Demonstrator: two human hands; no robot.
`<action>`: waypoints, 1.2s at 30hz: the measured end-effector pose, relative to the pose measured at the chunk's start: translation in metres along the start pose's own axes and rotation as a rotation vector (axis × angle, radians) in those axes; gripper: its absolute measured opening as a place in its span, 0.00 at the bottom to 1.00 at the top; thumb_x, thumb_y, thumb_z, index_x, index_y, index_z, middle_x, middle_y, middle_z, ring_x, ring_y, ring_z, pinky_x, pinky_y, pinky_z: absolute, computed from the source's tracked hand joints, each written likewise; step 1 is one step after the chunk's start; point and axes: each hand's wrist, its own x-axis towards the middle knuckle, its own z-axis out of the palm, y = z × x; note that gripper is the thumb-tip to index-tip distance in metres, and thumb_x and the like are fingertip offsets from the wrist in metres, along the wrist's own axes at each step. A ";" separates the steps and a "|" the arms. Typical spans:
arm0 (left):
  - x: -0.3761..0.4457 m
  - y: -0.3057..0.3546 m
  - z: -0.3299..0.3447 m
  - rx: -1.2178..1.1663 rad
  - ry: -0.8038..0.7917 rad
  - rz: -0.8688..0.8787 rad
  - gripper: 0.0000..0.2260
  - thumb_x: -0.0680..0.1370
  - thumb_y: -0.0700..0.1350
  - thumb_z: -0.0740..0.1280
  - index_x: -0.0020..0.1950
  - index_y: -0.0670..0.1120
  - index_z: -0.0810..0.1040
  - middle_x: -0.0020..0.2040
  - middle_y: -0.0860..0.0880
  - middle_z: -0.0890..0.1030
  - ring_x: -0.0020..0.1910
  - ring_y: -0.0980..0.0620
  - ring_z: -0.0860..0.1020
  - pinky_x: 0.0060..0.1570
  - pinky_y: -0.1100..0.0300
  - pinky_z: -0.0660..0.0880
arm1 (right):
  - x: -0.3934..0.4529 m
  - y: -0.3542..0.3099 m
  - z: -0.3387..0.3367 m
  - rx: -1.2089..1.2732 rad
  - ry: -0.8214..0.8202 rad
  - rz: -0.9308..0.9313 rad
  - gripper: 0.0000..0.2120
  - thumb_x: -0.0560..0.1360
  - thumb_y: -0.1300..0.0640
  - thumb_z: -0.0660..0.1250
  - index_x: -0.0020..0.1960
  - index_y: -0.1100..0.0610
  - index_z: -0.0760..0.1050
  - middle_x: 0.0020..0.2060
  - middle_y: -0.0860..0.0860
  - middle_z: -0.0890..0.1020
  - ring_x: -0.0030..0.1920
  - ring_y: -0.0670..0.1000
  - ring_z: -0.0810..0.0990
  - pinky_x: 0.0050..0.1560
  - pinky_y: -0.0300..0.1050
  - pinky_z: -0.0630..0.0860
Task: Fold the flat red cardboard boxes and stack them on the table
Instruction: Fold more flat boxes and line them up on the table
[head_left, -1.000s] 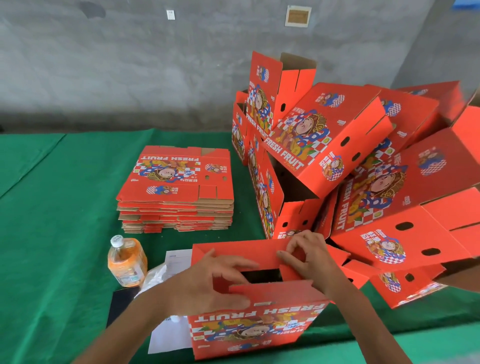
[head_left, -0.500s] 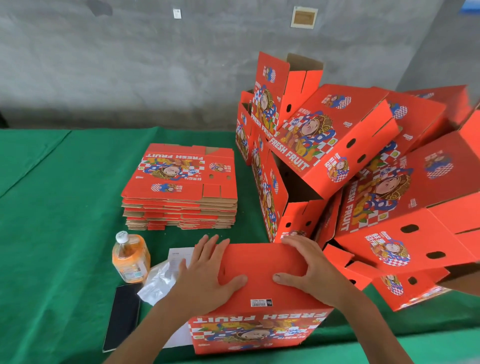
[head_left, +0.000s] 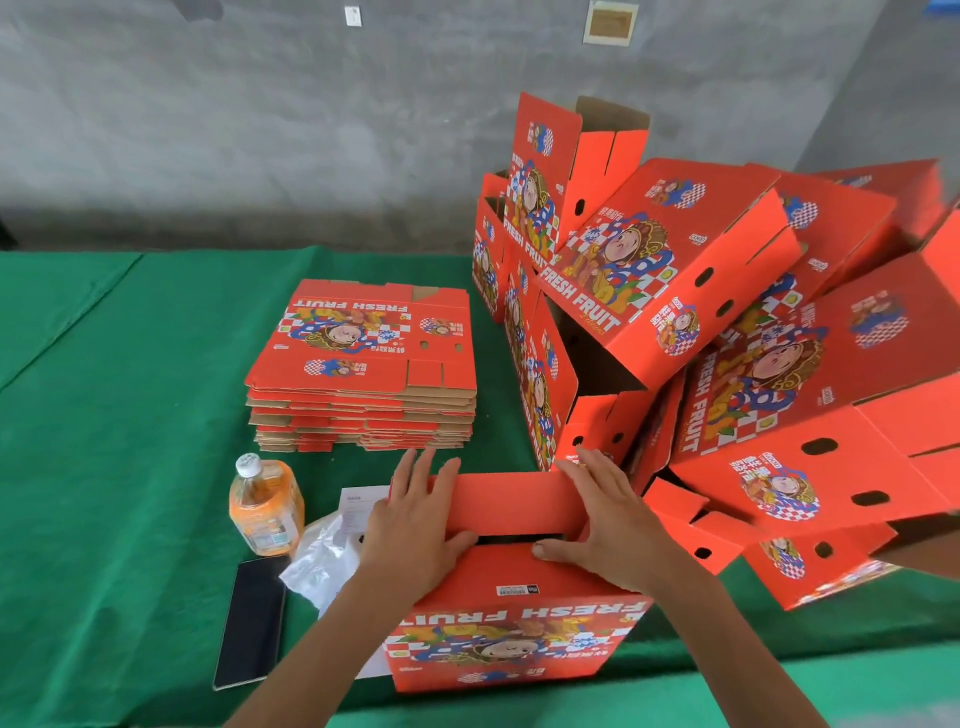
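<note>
The worktop (head_left: 104, 415), draped in green cloth, carries everything. At far right a loose heap of folded boxes (head_left: 727, 291) leans against itself, some tilted. Left of it sits a neat stack of flat boxes (head_left: 363, 364), still unfolded. At the near edge stands the box being folded (head_left: 514, 613), its 2 top flaps nearly closed with a dark slit between them. The left hand (head_left: 415, 525) lies flat with fingers straight, pressing the flaps at the left end; the right hand (head_left: 613, 525) presses likewise at the right end, so neither grip closes around anything. The cardboard looks light and stiff but creases easily, so it is best taken by both side walls. Further left stand a juice bottle (head_left: 265, 504), papers (head_left: 358, 504) and a phone (head_left: 252, 618).
</note>
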 end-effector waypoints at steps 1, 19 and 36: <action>0.001 -0.003 -0.001 -0.006 0.016 0.011 0.40 0.80 0.66 0.64 0.84 0.55 0.47 0.85 0.50 0.43 0.84 0.48 0.39 0.74 0.45 0.66 | 0.000 -0.001 0.000 0.047 0.030 -0.006 0.52 0.69 0.27 0.71 0.83 0.43 0.50 0.82 0.42 0.47 0.82 0.45 0.42 0.82 0.52 0.53; 0.011 -0.031 -0.012 -0.467 -0.016 -0.254 0.26 0.76 0.75 0.59 0.52 0.52 0.70 0.49 0.53 0.80 0.48 0.51 0.80 0.55 0.49 0.80 | -0.035 0.042 -0.005 1.013 -0.392 0.628 0.36 0.70 0.18 0.50 0.66 0.40 0.73 0.59 0.50 0.83 0.59 0.61 0.84 0.53 0.66 0.83; 0.019 0.016 0.009 0.184 0.020 0.263 0.44 0.74 0.79 0.48 0.83 0.59 0.36 0.84 0.48 0.35 0.83 0.47 0.33 0.78 0.34 0.36 | -0.031 0.037 0.014 1.201 -0.317 0.638 0.48 0.58 0.17 0.69 0.69 0.44 0.73 0.57 0.54 0.87 0.60 0.61 0.85 0.62 0.72 0.77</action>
